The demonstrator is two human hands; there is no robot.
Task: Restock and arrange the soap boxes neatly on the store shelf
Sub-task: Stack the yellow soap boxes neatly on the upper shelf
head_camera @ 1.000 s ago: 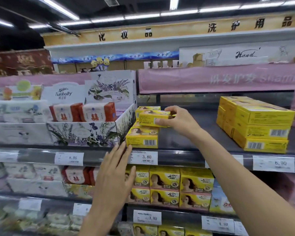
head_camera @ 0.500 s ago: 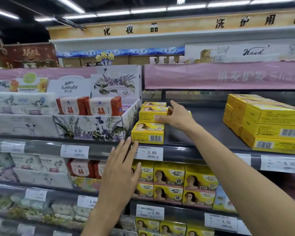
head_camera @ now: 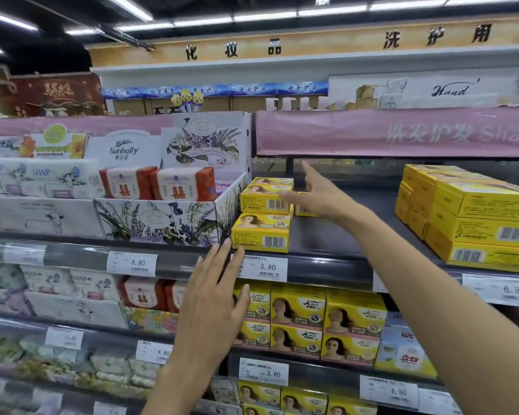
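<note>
Up on the dark shelf (head_camera: 327, 238), small yellow soap boxes sit in a little stack by the flowery tray (head_camera: 162, 218). One box (head_camera: 260, 232) is at the front edge, showing a face and a barcode. Another box (head_camera: 265, 199) sits on top, a bit further back, and more boxes line up behind it.

The right hand (head_camera: 321, 194) reaches in over the shelf, beside the top box. Its fingers are spread wide and it holds nothing. The thumb tip is right at the side of the top box, but I cannot tell if it touches. One finger points up toward the pink banner (head_camera: 402, 133).

The left hand (head_camera: 213, 298) is lower down, flat and open, fingers close together and pointing up. Its fingertips (head_camera: 226, 245) reach the shelf edge, just under the front box and next to the 3.80 price tag (head_camera: 262, 268). It holds nothing.

Far to the right, a big stack (head_camera: 477, 217) of yellow boxes stands on the same shelf. More yellow boxes (head_camera: 312, 324) stand in rows on the shelf below.
</note>
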